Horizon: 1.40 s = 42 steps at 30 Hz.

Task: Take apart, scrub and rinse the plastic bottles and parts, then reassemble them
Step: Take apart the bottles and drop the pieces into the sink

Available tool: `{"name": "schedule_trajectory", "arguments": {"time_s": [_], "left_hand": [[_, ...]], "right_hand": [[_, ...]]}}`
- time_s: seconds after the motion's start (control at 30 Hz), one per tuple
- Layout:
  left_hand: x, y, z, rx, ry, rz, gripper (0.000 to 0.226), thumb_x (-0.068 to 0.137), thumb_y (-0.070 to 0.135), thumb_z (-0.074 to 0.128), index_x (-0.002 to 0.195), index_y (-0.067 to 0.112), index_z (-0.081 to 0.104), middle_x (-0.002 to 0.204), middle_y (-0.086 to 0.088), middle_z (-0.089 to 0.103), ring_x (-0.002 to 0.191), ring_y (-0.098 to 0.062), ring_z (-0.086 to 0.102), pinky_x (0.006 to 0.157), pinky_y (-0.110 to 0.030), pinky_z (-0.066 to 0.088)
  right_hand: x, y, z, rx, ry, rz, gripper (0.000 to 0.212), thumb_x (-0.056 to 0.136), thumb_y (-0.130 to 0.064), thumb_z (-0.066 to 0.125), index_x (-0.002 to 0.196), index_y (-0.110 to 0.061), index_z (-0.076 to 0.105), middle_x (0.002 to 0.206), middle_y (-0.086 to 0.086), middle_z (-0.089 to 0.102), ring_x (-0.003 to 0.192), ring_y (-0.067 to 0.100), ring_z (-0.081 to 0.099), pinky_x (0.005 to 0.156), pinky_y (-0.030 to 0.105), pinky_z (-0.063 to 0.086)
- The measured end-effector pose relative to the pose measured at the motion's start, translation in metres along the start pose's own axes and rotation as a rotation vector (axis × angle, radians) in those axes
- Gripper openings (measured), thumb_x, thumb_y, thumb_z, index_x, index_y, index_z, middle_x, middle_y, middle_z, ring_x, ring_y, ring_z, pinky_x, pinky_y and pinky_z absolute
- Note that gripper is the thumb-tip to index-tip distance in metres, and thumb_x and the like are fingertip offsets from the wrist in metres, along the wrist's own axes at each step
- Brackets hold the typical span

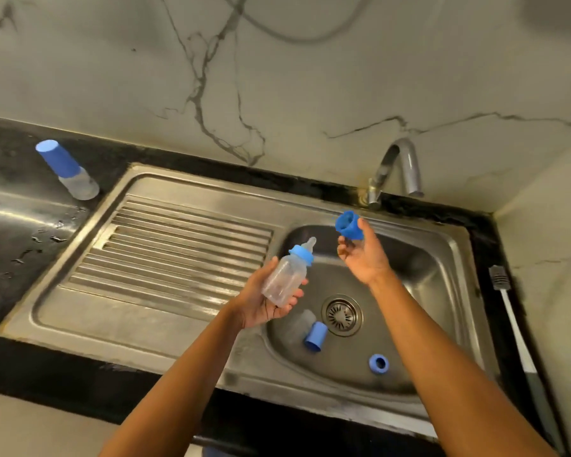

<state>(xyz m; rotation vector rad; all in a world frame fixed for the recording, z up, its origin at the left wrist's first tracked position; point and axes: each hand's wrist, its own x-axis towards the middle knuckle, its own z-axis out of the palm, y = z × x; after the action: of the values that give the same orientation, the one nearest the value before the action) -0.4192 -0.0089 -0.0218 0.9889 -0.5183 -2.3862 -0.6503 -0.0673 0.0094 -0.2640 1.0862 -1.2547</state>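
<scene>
My left hand [264, 305] grips the clear bottle [285, 278] in curled fingers above the sink's [455, 245] basin edge. Its long axis is tilted, with the teat pointing far-right. My right hand [363, 255] pinches a blue cap [349, 225], mouth facing far-left. In the basin lie a second bottle [315, 336] on its side and a blue ring [378, 363]. A capped bottle [68, 169] stands far left on the surface [20, 258].
</scene>
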Motion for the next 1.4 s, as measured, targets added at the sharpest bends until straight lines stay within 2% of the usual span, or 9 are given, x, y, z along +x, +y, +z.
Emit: {"name": "schedule_trajectory", "arguments": {"time_s": [0.13, 0.27, 0.43, 0.6, 0.7, 0.83, 1.0, 1.17, 1.4], "left_hand": [[0.025, -0.022, 0.013, 0.368, 0.272, 0.062, 0.048, 0.092, 0.052, 0.053, 0.115, 0.01, 0.064, 0.103, -0.012, 0.064, 0.084, -0.019, 0.064, 0.071, -0.029, 0.056], [0.05, -0.039, 0.01, 0.614, 0.356, 0.08, 0.079, 0.062, 0.073, 0.068, 0.109, 0.009, 0.063, 0.093, -0.009, 0.065, 0.079, -0.018, 0.062, 0.071, -0.029, 0.05], [0.072, -0.047, 0.012, 0.746, 0.497, 0.08, 0.065, 0.074, 0.058, 0.073, 0.119, 0.013, 0.06, 0.105, -0.005, 0.068, 0.085, -0.016, 0.069, 0.068, -0.031, 0.058], [0.083, -0.042, 0.026, 1.007, 0.504, 0.072, 0.064, 0.075, 0.059, 0.071, 0.125, 0.021, 0.058, 0.114, -0.001, 0.063, 0.095, -0.015, 0.064, 0.069, -0.024, 0.054], [0.09, -0.04, 0.033, 1.08, 0.441, 0.112, 0.067, 0.073, 0.065, 0.069, 0.124, 0.022, 0.061, 0.113, -0.001, 0.065, 0.1, -0.017, 0.064, 0.088, -0.034, 0.055], [0.085, -0.034, 0.039, 0.768, 0.271, 0.079, 0.084, 0.065, 0.078, 0.064, 0.106, 0.006, 0.068, 0.089, -0.005, 0.068, 0.079, -0.019, 0.064, 0.076, -0.04, 0.052], [0.072, -0.02, 0.035, 0.379, 0.067, -0.13, 0.063, 0.084, 0.055, 0.055, 0.123, 0.006, 0.059, 0.104, -0.016, 0.069, 0.09, -0.023, 0.068, 0.081, -0.037, 0.057], [0.072, -0.018, 0.04, 0.694, 0.175, -0.035, 0.091, 0.064, 0.082, 0.062, 0.114, 0.006, 0.064, 0.098, -0.015, 0.067, 0.085, -0.023, 0.064, 0.082, -0.041, 0.052], [0.073, -0.014, 0.055, 0.383, 0.059, -0.046, 0.064, 0.087, 0.056, 0.053, 0.124, 0.005, 0.057, 0.101, -0.015, 0.069, 0.085, -0.02, 0.069, 0.069, -0.031, 0.056]], "right_hand": [[0.003, 0.021, -0.068, -0.881, 0.046, 0.16, 0.016, 0.09, -0.013, 0.065, 0.097, -0.022, 0.054, 0.081, 0.004, 0.057, 0.05, 0.008, 0.05, 0.039, 0.015, 0.038], [-0.011, 0.07, -0.139, -1.443, 0.01, 0.449, 0.015, 0.084, -0.011, 0.07, 0.088, -0.016, 0.056, 0.07, 0.002, 0.048, 0.052, 0.01, 0.045, 0.043, 0.02, 0.036], [-0.026, 0.08, -0.156, -1.44, 0.008, 0.491, 0.02, 0.087, -0.023, 0.067, 0.101, -0.01, 0.061, 0.081, 0.003, 0.056, 0.075, 0.019, 0.054, 0.053, 0.022, 0.041], [-0.006, 0.04, -0.102, -0.892, 0.082, 0.339, 0.058, 0.085, -0.064, 0.054, 0.102, -0.009, 0.061, 0.075, 0.007, 0.063, 0.058, 0.013, 0.056, 0.049, 0.021, 0.043], [0.005, 0.03, -0.075, -1.021, 0.039, 0.235, 0.065, 0.079, -0.075, 0.052, 0.086, -0.012, 0.064, 0.06, 0.002, 0.052, 0.047, 0.011, 0.044, 0.042, 0.022, 0.036], [0.014, 0.031, -0.063, -1.102, 0.099, 0.014, 0.046, 0.061, -0.064, 0.061, 0.062, -0.019, 0.054, 0.06, -0.002, 0.049, 0.06, 0.016, 0.047, 0.06, 0.033, 0.04], [0.01, 0.031, -0.055, -1.027, 0.073, -0.087, 0.037, 0.077, -0.04, 0.062, 0.054, -0.02, 0.042, 0.056, -0.002, 0.04, 0.057, 0.015, 0.039, 0.059, 0.033, 0.035], [0.003, 0.019, -0.055, -1.201, 0.03, 0.183, 0.055, 0.074, -0.075, 0.053, 0.068, -0.021, 0.064, 0.052, -0.004, 0.045, 0.042, 0.011, 0.036, 0.041, 0.02, 0.03], [0.002, 0.017, -0.049, -0.912, 0.115, -0.059, 0.033, 0.073, -0.042, 0.068, 0.059, -0.014, 0.056, 0.059, 0.0, 0.053, 0.056, 0.015, 0.05, 0.055, 0.026, 0.037]]}}
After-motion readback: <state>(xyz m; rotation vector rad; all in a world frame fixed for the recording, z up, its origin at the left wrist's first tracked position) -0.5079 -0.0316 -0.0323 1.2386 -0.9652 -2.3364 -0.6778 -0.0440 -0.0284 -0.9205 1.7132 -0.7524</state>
